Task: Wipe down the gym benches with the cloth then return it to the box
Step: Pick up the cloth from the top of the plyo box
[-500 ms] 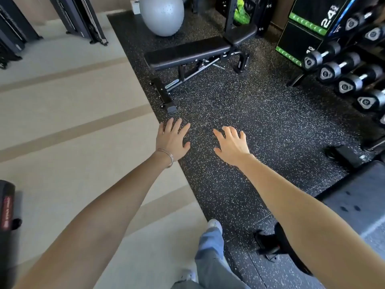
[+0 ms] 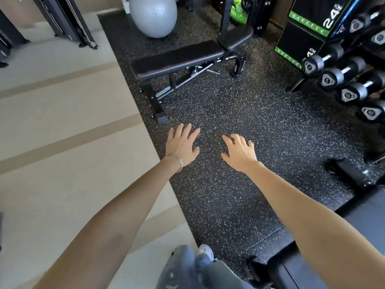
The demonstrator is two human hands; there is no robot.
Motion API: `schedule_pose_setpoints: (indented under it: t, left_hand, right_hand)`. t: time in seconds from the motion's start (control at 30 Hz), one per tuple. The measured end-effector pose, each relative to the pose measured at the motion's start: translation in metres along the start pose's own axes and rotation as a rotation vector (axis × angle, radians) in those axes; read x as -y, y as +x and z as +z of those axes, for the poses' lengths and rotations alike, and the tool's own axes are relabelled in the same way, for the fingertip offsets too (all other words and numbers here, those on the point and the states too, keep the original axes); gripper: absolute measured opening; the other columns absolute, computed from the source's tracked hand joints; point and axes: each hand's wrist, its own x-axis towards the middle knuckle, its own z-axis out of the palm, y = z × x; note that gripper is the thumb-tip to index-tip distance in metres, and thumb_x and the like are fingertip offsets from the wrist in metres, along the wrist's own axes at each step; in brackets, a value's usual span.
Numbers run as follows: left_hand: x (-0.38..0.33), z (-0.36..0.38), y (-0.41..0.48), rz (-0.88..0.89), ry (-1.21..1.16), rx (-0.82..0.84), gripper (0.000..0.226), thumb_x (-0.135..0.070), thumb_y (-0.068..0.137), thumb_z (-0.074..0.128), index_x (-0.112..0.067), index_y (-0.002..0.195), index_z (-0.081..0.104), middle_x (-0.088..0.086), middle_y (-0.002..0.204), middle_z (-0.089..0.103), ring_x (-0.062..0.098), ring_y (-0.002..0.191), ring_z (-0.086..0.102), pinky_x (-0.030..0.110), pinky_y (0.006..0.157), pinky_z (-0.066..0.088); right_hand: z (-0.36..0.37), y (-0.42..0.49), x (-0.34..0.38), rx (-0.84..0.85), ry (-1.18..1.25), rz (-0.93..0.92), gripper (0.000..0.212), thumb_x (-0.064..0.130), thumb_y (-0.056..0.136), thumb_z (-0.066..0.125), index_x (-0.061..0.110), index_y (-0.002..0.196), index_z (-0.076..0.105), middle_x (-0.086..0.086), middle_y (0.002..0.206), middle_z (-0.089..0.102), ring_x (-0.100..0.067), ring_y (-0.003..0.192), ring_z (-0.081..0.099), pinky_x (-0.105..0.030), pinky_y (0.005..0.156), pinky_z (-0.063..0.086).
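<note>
— Over the black speckled mat (image 2: 229,205), what are the two hands up to?

— The left hand (image 2: 182,146) is stretched forward, palm down, fingers straight and spread. It holds nothing, and thin bracelets (image 2: 177,160) ring the wrist. The right hand (image 2: 239,152) hangs just beside it, not touching, also palm down. Its fingers are spread and slightly bent, and it is empty too.

— Why hold them out like that?

— Both arms reach out long and nearly straight, and they touch nothing. I read it as a ready pose, with the hands free because there is no cloth in them.

— Where is the cloth, then? And the box?

— Neither is in view, so I cannot tell whether the wiping is ahead or done.

— And the benches?

— One bench (image 2: 179,57) stands farther off beyond the hands, lying across the mat with its pad bare. The dark pad of a second bench (image 2: 366,213) shows at the near right, beside the right forearm.

— Why are they there?

— Probably to be within reach of the dumbbells (image 2: 333,77), racked at the far right. A grey ball (image 2: 153,15) sits behind the far bench, and pale floor (image 2: 62,142) spreads to the left. At the near edge, a trouser leg (image 2: 187,268) and a shoe (image 2: 205,250) sit at the mat's border.
</note>
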Motion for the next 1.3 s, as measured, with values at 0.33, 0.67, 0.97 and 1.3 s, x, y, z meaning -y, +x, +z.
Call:
schedule_pose_setpoints:
  t: [0.33, 0.67, 0.97, 1.3]
  left_hand:
    - [0.029, 0.008, 0.144, 0.097, 0.033, 0.047, 0.063, -0.051, 0.092, 0.036, -0.033, 0.148, 0.013, 0.002, 0.157, 0.017, 0.028, 0.144, 0.012, 0.049, 0.116, 0.014]
    - [0.062, -0.018, 0.307, 0.261, 0.055, 0.083, 0.062, -0.047, 0.094, 0.036, -0.031, 0.149, 0.011, 0.004, 0.158, 0.013, 0.027, 0.145, 0.010, 0.048, 0.117, 0.013]
    - [0.058, -0.001, 0.414, 0.349, 0.036, 0.130, 0.062, -0.046, 0.094, 0.036, -0.032, 0.149, 0.011, 0.003, 0.158, 0.012, 0.027, 0.145, 0.009, 0.048, 0.117, 0.013]
    - [0.032, -0.010, 0.594, 0.368, 0.055, 0.129, 0.062, -0.048, 0.094, 0.034, -0.032, 0.149, 0.011, 0.004, 0.158, 0.012, 0.027, 0.145, 0.010, 0.047, 0.118, 0.011]
  right_hand:
    - [-0.024, 0.136, -0.039, 0.015, -0.034, 0.065, 0.065, 0.041, 0.094, 0.048, 0.021, 0.148, 0.019, -0.012, 0.149, 0.023, -0.029, 0.138, 0.022, -0.058, 0.111, 0.019]
    - [-0.078, 0.271, -0.062, -0.034, -0.006, 0.157, 0.063, 0.038, 0.094, 0.050, 0.020, 0.148, 0.022, -0.013, 0.148, 0.026, -0.030, 0.137, 0.025, -0.057, 0.110, 0.022]
    - [-0.076, 0.359, -0.105, 0.042, -0.002, 0.206, 0.064, 0.037, 0.093, 0.052, 0.021, 0.147, 0.022, -0.014, 0.149, 0.026, -0.031, 0.137, 0.024, -0.057, 0.112, 0.020]
    - [-0.114, 0.507, -0.207, 0.059, 0.007, 0.220, 0.065, 0.038, 0.094, 0.051, 0.020, 0.148, 0.020, -0.014, 0.149, 0.025, -0.029, 0.138, 0.023, -0.056, 0.112, 0.022]
